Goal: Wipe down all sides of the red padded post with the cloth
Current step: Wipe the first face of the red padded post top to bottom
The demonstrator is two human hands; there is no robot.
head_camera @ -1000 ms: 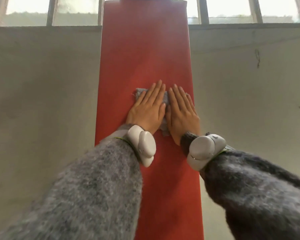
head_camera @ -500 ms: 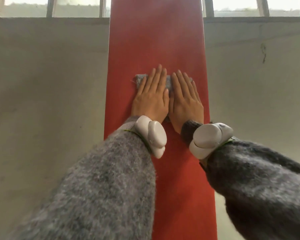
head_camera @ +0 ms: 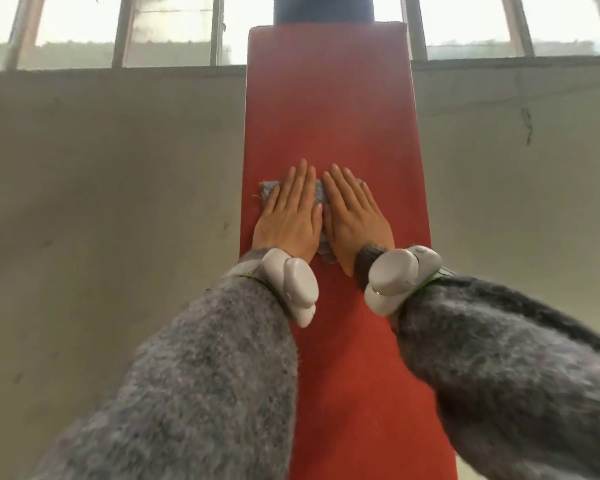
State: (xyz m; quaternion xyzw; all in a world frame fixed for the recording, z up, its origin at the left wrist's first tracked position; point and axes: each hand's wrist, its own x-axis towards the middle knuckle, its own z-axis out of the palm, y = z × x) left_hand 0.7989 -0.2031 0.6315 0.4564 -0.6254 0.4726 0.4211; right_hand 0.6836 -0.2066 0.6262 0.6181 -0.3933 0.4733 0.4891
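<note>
Grey-sleeved, pressed the cloth [head_camera: 269, 195] flat against the front face of the red padded post [head_camera: 329, 109], between its side edges and well below its top edge. Laid left hand [head_camera: 290, 216] and right hand [head_camera: 355, 216] side by side on the cloth, fingers straight and together, palms down, gripping nothing. Seemed mid-wipe on the front face, with no other side in view. Probably needed next an even two-palmed push along that face, then a shift round to a side face without letting the cloth slip.
</note>
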